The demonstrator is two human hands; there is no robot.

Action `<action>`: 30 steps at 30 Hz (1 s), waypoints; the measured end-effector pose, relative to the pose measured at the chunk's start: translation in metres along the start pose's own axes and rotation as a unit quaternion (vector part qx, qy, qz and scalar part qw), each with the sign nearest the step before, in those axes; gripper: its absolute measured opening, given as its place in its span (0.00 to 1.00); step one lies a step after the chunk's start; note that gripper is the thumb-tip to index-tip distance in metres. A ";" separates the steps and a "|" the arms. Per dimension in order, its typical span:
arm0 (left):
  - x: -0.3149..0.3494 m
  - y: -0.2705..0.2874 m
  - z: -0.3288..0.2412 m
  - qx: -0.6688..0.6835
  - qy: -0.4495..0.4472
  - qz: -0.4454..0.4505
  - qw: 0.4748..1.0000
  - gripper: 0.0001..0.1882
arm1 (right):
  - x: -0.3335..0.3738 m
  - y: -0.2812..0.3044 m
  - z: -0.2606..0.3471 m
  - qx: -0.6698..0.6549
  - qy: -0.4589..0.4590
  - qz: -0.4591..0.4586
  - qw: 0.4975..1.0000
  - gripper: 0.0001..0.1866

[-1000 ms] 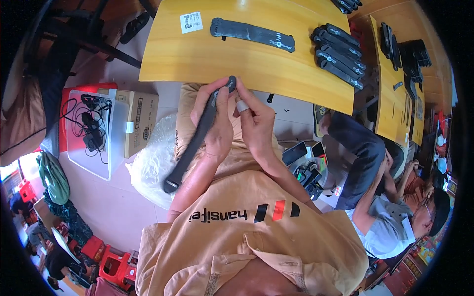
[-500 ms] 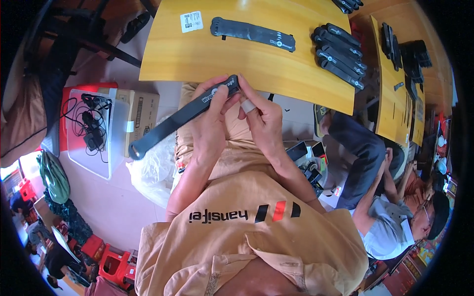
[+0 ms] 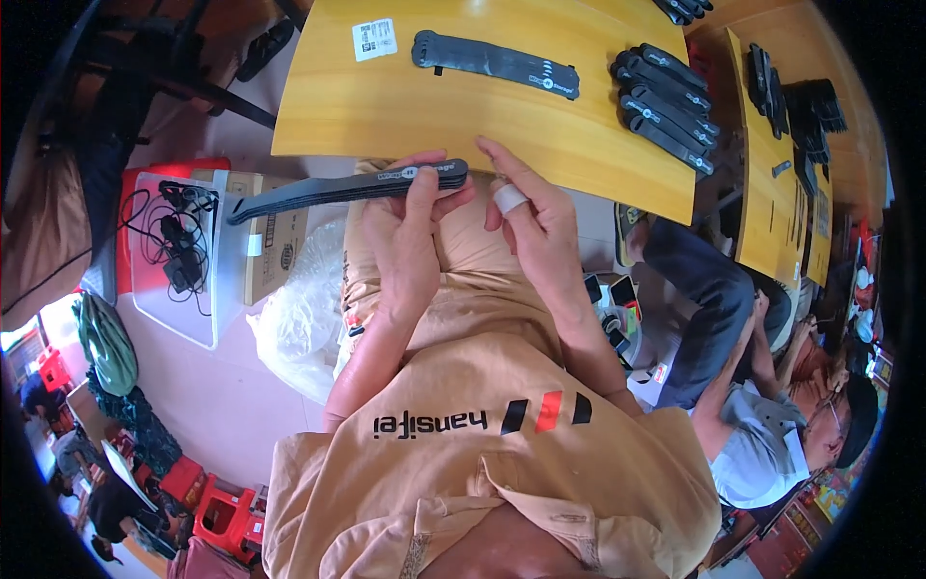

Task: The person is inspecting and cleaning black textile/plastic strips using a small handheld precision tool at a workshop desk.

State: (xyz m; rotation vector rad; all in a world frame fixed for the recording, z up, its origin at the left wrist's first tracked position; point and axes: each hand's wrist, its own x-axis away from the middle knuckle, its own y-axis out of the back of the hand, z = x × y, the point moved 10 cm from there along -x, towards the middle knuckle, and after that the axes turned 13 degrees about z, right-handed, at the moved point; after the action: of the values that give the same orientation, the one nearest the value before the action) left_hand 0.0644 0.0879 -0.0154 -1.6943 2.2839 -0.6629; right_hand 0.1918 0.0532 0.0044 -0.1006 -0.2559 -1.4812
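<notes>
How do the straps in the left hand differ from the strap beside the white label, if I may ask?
The held straps are gripped in the left hand; the label-side strap rests on the table. The held straps show stacked edges, while the label-side strap shows its broad face. Both are long and dark with pale print.

Tan collared shirt [image 3: 482, 463]; black-and-red slanted bars [image 3: 547, 412]; tan trousers [image 3: 473, 246]; white finger wrap [image 3: 509, 199]

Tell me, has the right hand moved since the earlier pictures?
Yes. The right hand has moved rightward along the near edge of the yellow table, away from the black straps in the left hand.
</notes>
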 end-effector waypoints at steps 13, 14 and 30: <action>-0.002 -0.002 0.014 0.100 0.041 0.039 0.993 0.15 | 0.008 -0.014 0.006 0.032 0.004 0.082 0.996 0.28; -0.002 -0.002 0.014 0.101 0.041 0.038 0.993 0.15 | 0.008 -0.014 0.003 0.032 0.004 0.082 0.996 0.28; 0.002 -0.005 -0.001 -0.049 0.014 0.034 0.998 0.09 | 0.013 -0.011 0.003 0.116 0.003 0.068 0.991 0.28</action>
State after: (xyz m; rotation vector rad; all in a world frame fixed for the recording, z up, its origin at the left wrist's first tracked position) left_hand 0.0675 0.0855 -0.0126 -1.6505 2.4200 -0.5730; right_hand 0.1814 0.0402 0.0090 0.0724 -0.4078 -1.3071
